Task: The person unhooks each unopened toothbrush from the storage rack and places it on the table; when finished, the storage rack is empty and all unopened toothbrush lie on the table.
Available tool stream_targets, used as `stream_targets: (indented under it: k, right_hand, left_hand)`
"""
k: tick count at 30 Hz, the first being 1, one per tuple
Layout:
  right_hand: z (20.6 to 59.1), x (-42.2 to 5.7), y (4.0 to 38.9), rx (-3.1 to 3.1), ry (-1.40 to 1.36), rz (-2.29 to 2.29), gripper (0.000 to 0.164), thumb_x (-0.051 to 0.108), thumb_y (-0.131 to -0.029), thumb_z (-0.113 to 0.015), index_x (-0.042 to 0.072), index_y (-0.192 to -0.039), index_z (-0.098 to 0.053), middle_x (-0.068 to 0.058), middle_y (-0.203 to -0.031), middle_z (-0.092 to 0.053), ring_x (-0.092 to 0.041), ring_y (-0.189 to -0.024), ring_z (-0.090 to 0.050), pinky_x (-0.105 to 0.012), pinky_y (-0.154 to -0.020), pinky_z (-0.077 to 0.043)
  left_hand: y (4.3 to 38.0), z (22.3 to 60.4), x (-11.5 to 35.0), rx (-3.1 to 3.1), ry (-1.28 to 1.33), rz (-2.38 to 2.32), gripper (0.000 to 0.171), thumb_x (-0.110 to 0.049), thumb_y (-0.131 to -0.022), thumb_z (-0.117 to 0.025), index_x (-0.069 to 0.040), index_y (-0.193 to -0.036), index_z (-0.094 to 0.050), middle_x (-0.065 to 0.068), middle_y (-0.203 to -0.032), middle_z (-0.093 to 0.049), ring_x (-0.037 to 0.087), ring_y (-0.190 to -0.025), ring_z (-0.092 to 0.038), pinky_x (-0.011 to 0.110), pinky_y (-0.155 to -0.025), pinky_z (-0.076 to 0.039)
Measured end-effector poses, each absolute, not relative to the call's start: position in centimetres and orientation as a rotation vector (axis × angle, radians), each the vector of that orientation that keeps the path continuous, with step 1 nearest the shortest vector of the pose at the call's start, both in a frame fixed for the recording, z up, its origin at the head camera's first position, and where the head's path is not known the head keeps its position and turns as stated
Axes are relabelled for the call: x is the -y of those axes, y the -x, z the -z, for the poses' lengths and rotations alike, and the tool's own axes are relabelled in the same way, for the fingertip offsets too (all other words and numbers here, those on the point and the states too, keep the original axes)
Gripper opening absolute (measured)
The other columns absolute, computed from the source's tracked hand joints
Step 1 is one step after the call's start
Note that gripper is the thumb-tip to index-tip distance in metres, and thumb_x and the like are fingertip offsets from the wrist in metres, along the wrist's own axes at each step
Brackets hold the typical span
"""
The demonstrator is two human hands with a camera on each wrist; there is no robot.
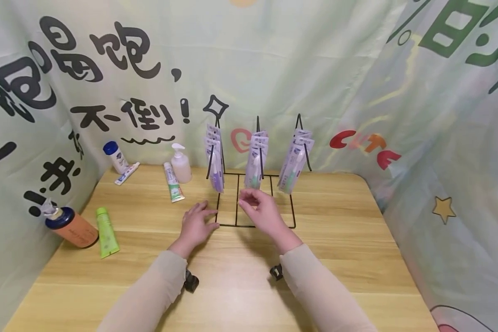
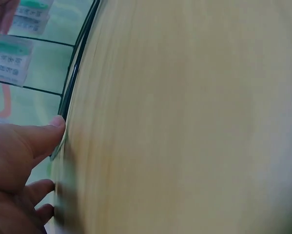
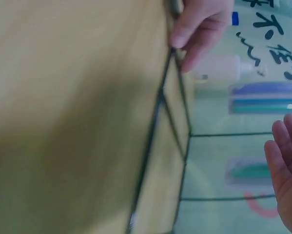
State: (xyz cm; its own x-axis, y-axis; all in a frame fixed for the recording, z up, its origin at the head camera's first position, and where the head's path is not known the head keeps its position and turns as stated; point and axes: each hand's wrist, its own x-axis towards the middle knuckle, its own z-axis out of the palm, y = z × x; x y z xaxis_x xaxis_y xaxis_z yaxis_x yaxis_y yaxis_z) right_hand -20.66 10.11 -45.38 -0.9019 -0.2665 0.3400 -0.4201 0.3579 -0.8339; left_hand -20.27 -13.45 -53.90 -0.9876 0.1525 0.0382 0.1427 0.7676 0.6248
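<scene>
A black wire rack (image 1: 237, 207) stands on the wooden table with three rows of hanging toothbrush packs: left packs (image 1: 215, 159), middle packs (image 1: 255, 161) and right packs (image 1: 294, 161). At the rack's front left corner, my left hand (image 1: 195, 227) has its fingers spread, with thumb and forefinger touching the wire. In the left wrist view, the left thumb (image 2: 50, 130) rests at the frame's edge. My right hand (image 1: 260, 210) is raised over the base in front of the middle packs. The right wrist view shows right fingers (image 3: 282, 156) extended, with nothing seen in them.
Left of the rack are a pump bottle (image 1: 181, 163), a toothpaste tube (image 1: 173, 182), a smaller tube (image 1: 127, 174) and a blue-capped bottle (image 1: 116, 157). Farther left lie a green tube (image 1: 107, 233) and an orange pump bottle (image 1: 72, 228). Printed cloth (image 1: 315, 60) hangs behind the table.
</scene>
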Motion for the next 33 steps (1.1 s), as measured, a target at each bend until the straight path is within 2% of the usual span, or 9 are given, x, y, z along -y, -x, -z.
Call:
stream_targets:
  k: [7, 13, 18, 26, 33]
  right_hand:
    - [43.8, -7.3, 22.1, 2.336, -0.674, -1.459, 0.018, 0.002, -0.098, -0.073, -0.005, -0.115, -0.072, -0.017, -0.111, -0.076, -0.029, -0.099, -0.075, -0.033, -0.091, -0.062]
    - [43.4, -5.2, 23.5, 2.290, -0.572, -1.499, 0.023, 0.001, -0.097, -0.074, -0.006, -0.119, -0.071, -0.017, -0.114, -0.074, -0.028, -0.102, -0.073, -0.034, -0.091, -0.062]
    - [42.9, -4.2, 24.4, 2.281, -0.467, -1.616, 0.026, 0.002, -0.097, -0.075, -0.005, -0.121, -0.071, -0.018, -0.115, -0.074, -0.029, -0.104, -0.073, -0.029, -0.090, -0.061]
    - [42.7, -2.9, 24.8, 2.282, -0.408, -1.754, 0.020, 0.003, -0.099, -0.073, -0.004, -0.118, -0.074, -0.017, -0.113, -0.076, -0.029, -0.105, -0.074, -0.029, -0.089, -0.062]
    - [42.7, -2.5, 25.3, 2.266, -0.415, -1.722, 0.016, 0.004, -0.099, -0.074, -0.004, -0.113, -0.076, -0.016, -0.107, -0.078, -0.028, -0.097, -0.074, -0.029, -0.085, -0.062]
  left_hand:
    - [20.6, 54.2, 13.2, -2.963, -0.257, -1.037, 0.049, -0.028, -0.093, -0.083, -0.010, -0.137, -0.071, 0.023, -0.164, -0.041, 0.050, -0.153, -0.031, 0.075, -0.122, -0.014]
    - [20.7, 54.0, 13.1, -2.976, -0.260, -1.059, 0.048, -0.027, -0.091, -0.084, -0.009, -0.135, -0.073, 0.023, -0.163, -0.043, 0.050, -0.152, -0.032, 0.076, -0.121, -0.016]
    - [20.9, 53.9, 13.0, -2.963, -0.260, -1.067, 0.048, -0.028, -0.093, -0.083, -0.008, -0.136, -0.072, 0.023, -0.164, -0.042, 0.049, -0.153, -0.031, 0.075, -0.122, -0.015]
    - [20.3, 54.2, 13.4, -2.966, -0.264, -1.092, 0.049, -0.025, -0.091, -0.084, -0.006, -0.134, -0.072, 0.024, -0.164, -0.042, 0.052, -0.152, -0.030, 0.077, -0.121, -0.013]
    - [20.2, 54.4, 13.4, -2.956, -0.272, -1.112, 0.050, -0.025, -0.092, -0.083, -0.005, -0.135, -0.071, 0.024, -0.164, -0.041, 0.053, -0.153, -0.029, 0.078, -0.120, -0.012]
